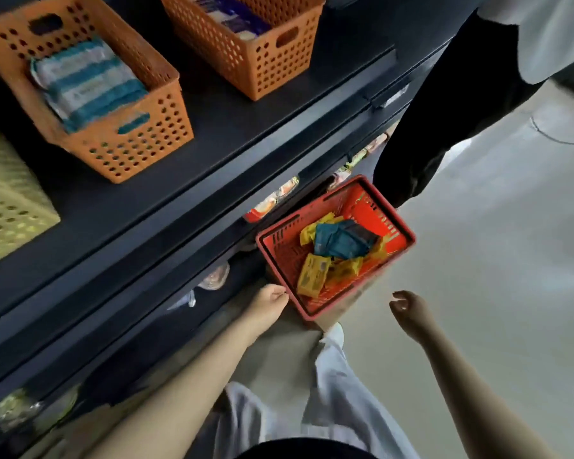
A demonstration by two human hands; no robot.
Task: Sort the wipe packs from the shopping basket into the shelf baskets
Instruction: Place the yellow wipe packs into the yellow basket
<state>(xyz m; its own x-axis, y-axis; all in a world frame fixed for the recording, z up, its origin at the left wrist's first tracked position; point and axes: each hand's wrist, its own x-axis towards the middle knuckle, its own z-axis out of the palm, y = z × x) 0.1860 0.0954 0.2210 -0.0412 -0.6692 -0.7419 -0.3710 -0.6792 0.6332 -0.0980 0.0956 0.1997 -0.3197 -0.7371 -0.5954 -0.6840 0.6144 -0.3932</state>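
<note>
Left hand [268, 304] is hanging low at the near-left corner of the red shopping basket [280, 246], fingers curled right against the rim. Motion blur here, so I cannot tell whether it is gripping the rim or only touching it.

Far left, a yellow-green shelf basket [10, 207] is sitting on the dark shelf [229, 127], cut off by the frame edge. Next along, an orange shelf basket [140, 144] is holding teal-and-white striped wipe packs [87, 84], stacked flat. Further right on the same shelf, well apart from it, a second orange shelf basket [262, 61] is holding packs in dark blue and purple [236, 18], only partly in view.

Below the shelf front, the shopping basket is sitting down at floor level, close against the lower shelves. Inside it, yellow wipe packs [312, 279] are lying loose near the front and along the sides, and teal wipe packs [338, 241] are piled across the middle on top of them.

Right hand [408, 309] is hovering just right of the shopping basket, clear of the rim, fingers loosely curled, grasping nothing.

Light trousers [338, 409] of the wearer are showing between the two forearms. Top right, another person in dark trousers [444, 111] is standing beside the shelf on the pale floor [494, 260].
</note>
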